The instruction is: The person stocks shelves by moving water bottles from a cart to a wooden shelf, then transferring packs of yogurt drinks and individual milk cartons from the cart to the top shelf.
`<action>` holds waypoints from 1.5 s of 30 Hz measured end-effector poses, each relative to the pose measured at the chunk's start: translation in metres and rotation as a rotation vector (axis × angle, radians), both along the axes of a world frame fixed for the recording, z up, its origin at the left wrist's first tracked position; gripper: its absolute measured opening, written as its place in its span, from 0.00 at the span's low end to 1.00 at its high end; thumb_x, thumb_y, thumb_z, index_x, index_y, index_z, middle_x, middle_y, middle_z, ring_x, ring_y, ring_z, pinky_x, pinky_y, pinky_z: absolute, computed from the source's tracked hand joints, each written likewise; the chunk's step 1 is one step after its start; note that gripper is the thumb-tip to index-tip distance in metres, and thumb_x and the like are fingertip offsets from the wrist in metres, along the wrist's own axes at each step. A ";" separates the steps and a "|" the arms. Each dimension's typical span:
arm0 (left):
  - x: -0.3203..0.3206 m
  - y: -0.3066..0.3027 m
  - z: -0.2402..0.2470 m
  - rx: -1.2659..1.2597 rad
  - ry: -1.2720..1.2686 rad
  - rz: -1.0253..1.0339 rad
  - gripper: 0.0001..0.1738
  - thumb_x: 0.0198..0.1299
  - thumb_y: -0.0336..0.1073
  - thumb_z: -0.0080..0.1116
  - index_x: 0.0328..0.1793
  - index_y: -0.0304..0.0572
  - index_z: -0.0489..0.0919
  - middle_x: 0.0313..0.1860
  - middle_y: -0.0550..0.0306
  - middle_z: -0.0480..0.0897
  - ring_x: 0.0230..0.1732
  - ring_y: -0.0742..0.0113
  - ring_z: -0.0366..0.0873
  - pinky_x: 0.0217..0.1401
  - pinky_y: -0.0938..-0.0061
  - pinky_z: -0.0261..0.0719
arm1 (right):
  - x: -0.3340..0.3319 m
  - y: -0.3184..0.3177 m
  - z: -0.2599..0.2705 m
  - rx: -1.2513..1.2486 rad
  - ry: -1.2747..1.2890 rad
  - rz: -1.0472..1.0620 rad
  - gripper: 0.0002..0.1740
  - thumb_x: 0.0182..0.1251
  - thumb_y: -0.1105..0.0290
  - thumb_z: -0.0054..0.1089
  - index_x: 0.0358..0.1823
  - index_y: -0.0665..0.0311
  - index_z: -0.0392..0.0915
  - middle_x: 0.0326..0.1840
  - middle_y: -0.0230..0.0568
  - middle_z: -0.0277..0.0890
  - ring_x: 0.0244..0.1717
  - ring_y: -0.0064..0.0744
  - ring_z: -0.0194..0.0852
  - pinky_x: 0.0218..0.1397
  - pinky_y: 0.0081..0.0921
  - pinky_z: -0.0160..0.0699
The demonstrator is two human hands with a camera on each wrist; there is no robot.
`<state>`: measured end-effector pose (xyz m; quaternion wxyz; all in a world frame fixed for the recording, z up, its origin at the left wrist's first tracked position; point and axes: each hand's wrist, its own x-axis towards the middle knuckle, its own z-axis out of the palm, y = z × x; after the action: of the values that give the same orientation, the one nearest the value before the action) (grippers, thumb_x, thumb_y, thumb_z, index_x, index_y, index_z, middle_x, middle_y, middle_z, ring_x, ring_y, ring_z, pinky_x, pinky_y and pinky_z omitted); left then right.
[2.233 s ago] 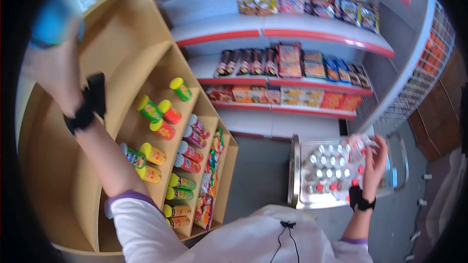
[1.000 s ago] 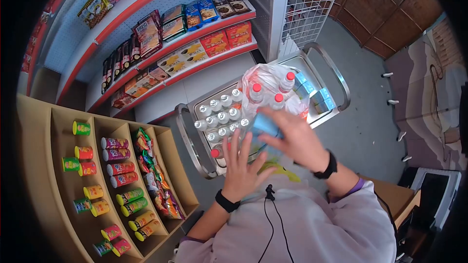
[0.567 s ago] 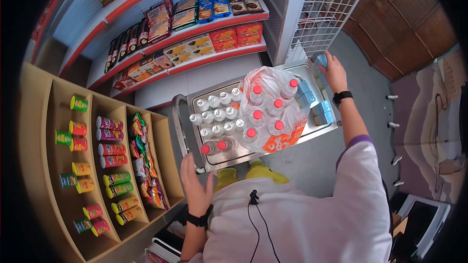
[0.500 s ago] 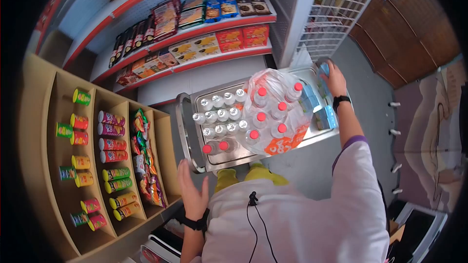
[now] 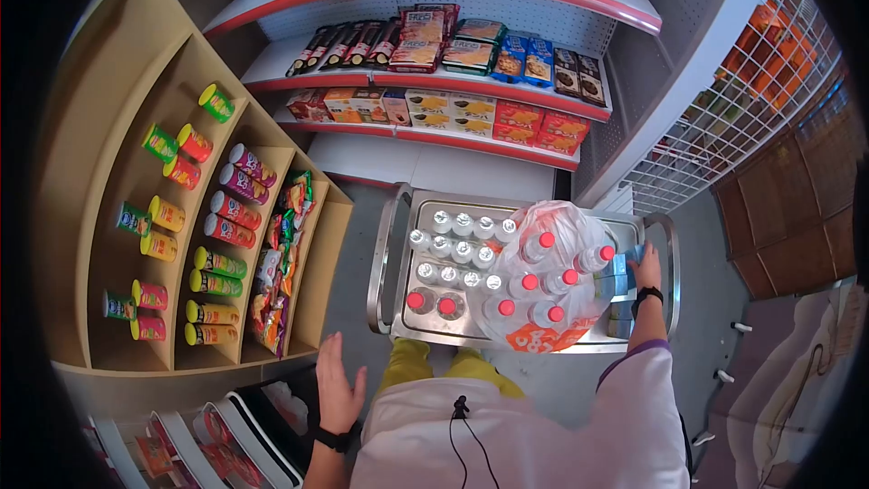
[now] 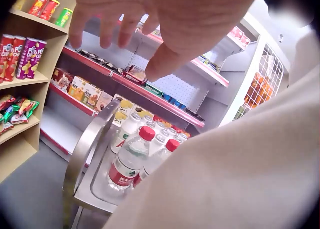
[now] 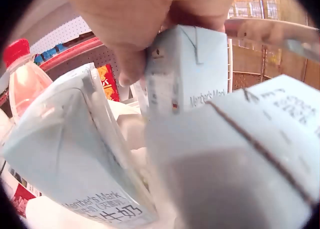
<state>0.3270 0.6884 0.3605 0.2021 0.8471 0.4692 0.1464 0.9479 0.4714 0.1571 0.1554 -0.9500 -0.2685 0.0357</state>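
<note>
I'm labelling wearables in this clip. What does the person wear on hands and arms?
No gloves. The left hand and right hand each have a black wrist strap; the right arm wears a white sleeve with a purple cuff.

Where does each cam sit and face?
Head: on the head, looking down on the cart, with left hand and right hand showing.
Left wrist: under the open left hand, facing the cart and its red-capped bottles; pale garment shows.
Right wrist: under the right hand, close on the blue carton it holds.
Shared: head and left wrist both show cart and bottles.
</note>
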 end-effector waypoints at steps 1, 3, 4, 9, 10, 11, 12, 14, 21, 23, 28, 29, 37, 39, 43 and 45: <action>0.004 0.003 0.001 0.009 0.001 -0.039 0.41 0.56 0.27 0.62 0.76 0.33 0.58 0.70 0.36 0.66 0.72 0.39 0.61 0.76 0.54 0.57 | -0.001 -0.003 -0.001 0.001 0.027 -0.006 0.43 0.51 0.76 0.74 0.69 0.63 0.62 0.62 0.56 0.69 0.62 0.58 0.70 0.64 0.43 0.73; 0.010 0.010 0.003 0.017 -0.015 -0.053 0.41 0.55 0.28 0.63 0.75 0.33 0.59 0.70 0.37 0.66 0.72 0.39 0.61 0.75 0.54 0.58 | -0.003 -0.009 0.000 0.014 0.026 -0.023 0.42 0.50 0.76 0.74 0.68 0.63 0.62 0.62 0.56 0.69 0.62 0.58 0.70 0.64 0.43 0.73; 0.013 0.012 0.004 0.018 -0.020 -0.077 0.40 0.55 0.28 0.63 0.75 0.33 0.61 0.70 0.38 0.66 0.71 0.39 0.62 0.74 0.54 0.58 | -0.003 -0.011 0.001 0.001 0.039 -0.051 0.42 0.50 0.76 0.74 0.68 0.63 0.62 0.62 0.56 0.69 0.62 0.58 0.70 0.64 0.43 0.73; 0.022 0.028 0.003 0.041 -0.046 -0.122 0.36 0.53 0.30 0.65 0.70 0.37 0.67 0.68 0.40 0.68 0.70 0.41 0.64 0.72 0.54 0.61 | -0.003 -0.017 -0.009 0.023 0.053 -0.107 0.45 0.47 0.76 0.75 0.69 0.64 0.61 0.64 0.56 0.68 0.63 0.59 0.68 0.65 0.43 0.72; 0.024 0.030 0.002 0.043 -0.034 -0.152 0.35 0.52 0.30 0.65 0.69 0.39 0.69 0.67 0.41 0.68 0.69 0.42 0.65 0.71 0.54 0.62 | -0.004 -0.016 -0.007 0.028 0.060 -0.106 0.46 0.46 0.76 0.76 0.69 0.64 0.62 0.65 0.56 0.68 0.64 0.59 0.68 0.66 0.43 0.71; 0.027 0.032 0.003 0.058 -0.029 -0.121 0.35 0.52 0.30 0.65 0.69 0.39 0.69 0.67 0.41 0.68 0.69 0.42 0.65 0.71 0.54 0.62 | 0.004 -0.024 -0.014 0.022 0.047 -0.084 0.45 0.46 0.75 0.75 0.69 0.64 0.63 0.66 0.56 0.68 0.65 0.59 0.67 0.68 0.44 0.70; 0.031 0.033 0.004 0.055 -0.017 -0.183 0.34 0.51 0.30 0.66 0.67 0.40 0.70 0.66 0.42 0.69 0.69 0.44 0.66 0.70 0.54 0.63 | 0.013 -0.028 -0.028 0.024 0.038 -0.041 0.45 0.46 0.74 0.75 0.69 0.64 0.63 0.67 0.56 0.68 0.66 0.58 0.67 0.69 0.44 0.68; 0.029 0.042 0.003 0.130 -0.004 -0.245 0.33 0.49 0.32 0.67 0.64 0.42 0.72 0.62 0.45 0.71 0.67 0.46 0.68 0.67 0.54 0.66 | 0.016 -0.023 -0.012 0.007 0.263 -0.073 0.44 0.49 0.70 0.73 0.71 0.66 0.63 0.69 0.58 0.67 0.70 0.54 0.64 0.75 0.42 0.61; -0.010 0.107 0.056 0.382 0.156 -0.107 0.33 0.57 0.38 0.65 0.71 0.50 0.68 0.71 0.45 0.64 0.75 0.45 0.59 0.72 0.47 0.61 | 0.052 0.029 0.004 0.054 -0.046 0.187 0.35 0.60 0.69 0.67 0.68 0.66 0.65 0.63 0.57 0.70 0.64 0.54 0.69 0.67 0.41 0.69; -0.024 0.147 0.104 0.553 0.106 0.009 0.35 0.55 0.35 0.66 0.71 0.49 0.68 0.71 0.42 0.64 0.74 0.42 0.60 0.72 0.49 0.62 | 0.004 0.026 0.077 0.031 -0.193 0.107 0.30 0.62 0.68 0.65 0.65 0.68 0.70 0.59 0.60 0.73 0.60 0.57 0.72 0.66 0.41 0.69; -0.053 0.246 0.255 1.118 -0.003 0.311 0.41 0.51 0.33 0.67 0.74 0.45 0.64 0.70 0.39 0.64 0.72 0.40 0.60 0.71 0.48 0.60 | -0.058 0.078 0.149 0.148 -0.402 0.169 0.32 0.66 0.61 0.63 0.65 0.74 0.67 0.58 0.65 0.74 0.59 0.60 0.72 0.64 0.41 0.70; -0.055 0.265 0.288 1.222 -0.038 0.357 0.42 0.52 0.33 0.67 0.74 0.45 0.63 0.71 0.39 0.63 0.72 0.40 0.59 0.71 0.48 0.60 | -0.081 0.097 0.170 0.120 -0.366 0.118 0.31 0.67 0.65 0.61 0.67 0.74 0.65 0.62 0.66 0.71 0.62 0.60 0.70 0.66 0.42 0.68; -0.072 0.449 0.501 1.517 -0.299 0.825 0.57 0.48 0.54 0.73 0.80 0.54 0.52 0.76 0.39 0.54 0.74 0.28 0.53 0.68 0.30 0.58 | -0.220 0.200 0.226 0.252 -0.217 0.207 0.32 0.69 0.65 0.60 0.70 0.72 0.63 0.63 0.63 0.70 0.62 0.56 0.70 0.66 0.42 0.68; -0.075 0.485 0.527 1.427 -0.289 0.907 0.59 0.46 0.58 0.73 0.81 0.57 0.50 0.77 0.40 0.52 0.72 0.28 0.56 0.66 0.30 0.59 | -0.249 0.212 0.226 0.116 -0.295 0.143 0.32 0.69 0.65 0.60 0.70 0.72 0.63 0.62 0.62 0.71 0.60 0.55 0.72 0.64 0.41 0.70; -0.082 0.556 0.546 1.262 -0.234 1.028 0.64 0.44 0.68 0.71 0.83 0.70 0.44 0.81 0.45 0.47 0.72 0.23 0.56 0.66 0.27 0.59 | -0.315 0.211 0.248 0.274 -0.148 0.096 0.34 0.66 0.67 0.64 0.70 0.71 0.63 0.59 0.59 0.75 0.51 0.50 0.79 0.55 0.39 0.77; -0.081 0.584 0.553 1.221 -0.174 1.071 0.65 0.44 0.70 0.70 0.83 0.78 0.40 0.83 0.49 0.42 0.72 0.19 0.53 0.66 0.23 0.57 | -0.332 0.192 0.241 0.295 0.039 -0.021 0.35 0.65 0.73 0.63 0.72 0.69 0.61 0.55 0.56 0.76 0.45 0.45 0.79 0.48 0.33 0.79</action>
<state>0.2461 1.2728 0.9131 -0.3566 0.4545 0.6306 0.5183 0.6163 0.6634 0.3980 0.2987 -0.9188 -0.2577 0.0124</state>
